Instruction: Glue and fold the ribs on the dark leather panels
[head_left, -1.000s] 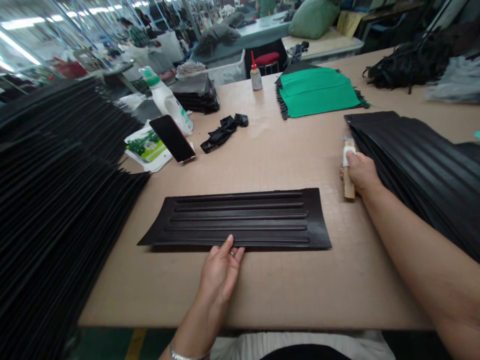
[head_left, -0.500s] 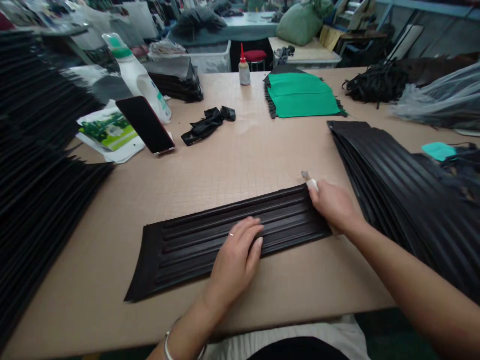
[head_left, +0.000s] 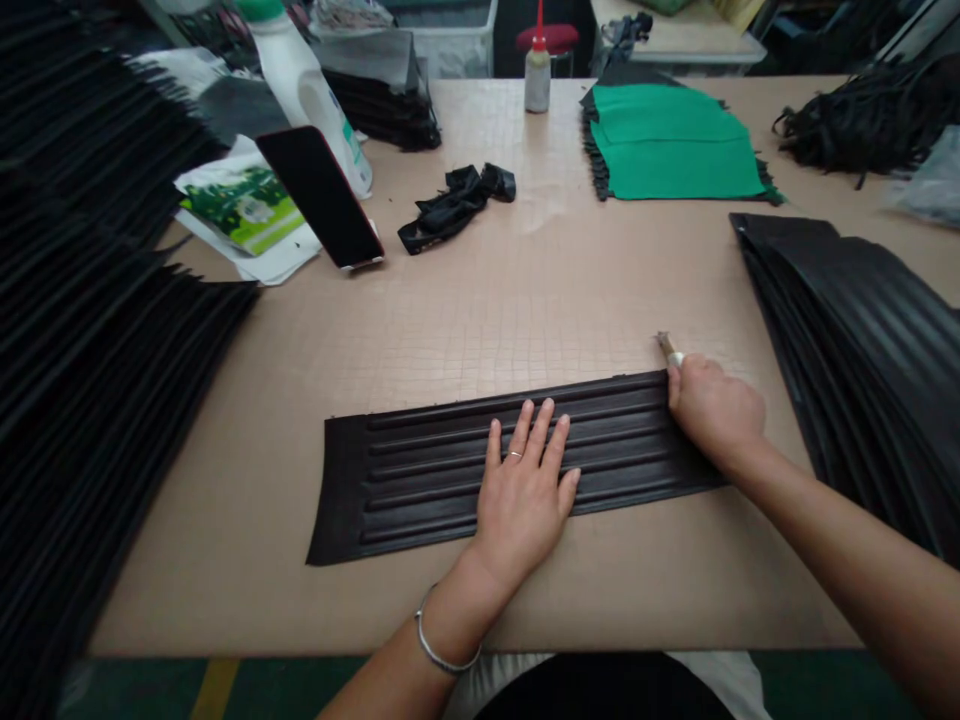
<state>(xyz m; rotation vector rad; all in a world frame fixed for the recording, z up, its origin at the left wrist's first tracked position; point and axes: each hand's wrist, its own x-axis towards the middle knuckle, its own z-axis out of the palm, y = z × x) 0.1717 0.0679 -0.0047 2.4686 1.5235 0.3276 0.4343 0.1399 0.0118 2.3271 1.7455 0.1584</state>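
A dark brown ribbed leather-like panel (head_left: pixel 420 470) lies flat across the front of the table, tilted slightly up towards the right. My left hand (head_left: pixel 525 490) rests palm down on its middle, fingers spread, with a ring and a bracelet showing. At the panel's right end, my right hand (head_left: pixel 716 405) is closed round a short brush-like tool (head_left: pixel 666 346), whose pale shaft and greyish tip stick out past the thumb. Whether this hand also grips the panel's corner cannot be seen.
Dark stacked pieces rise at left (head_left: pixel 150 380), and a stack of ribbed panels (head_left: pixel 847 330) stands at right. Further back are a leaning phone (head_left: pixel 322 195), a white jug (head_left: pixel 300 90), black scraps (head_left: pixel 457 205), a red-tipped bottle (head_left: pixel 537 80) and green sheets (head_left: pixel 675 145).
My left hand has flattened on the panel with its fingers spread wider. The panel sits straighter. My right hand keeps the tool at its right end. The view has tipped downward.
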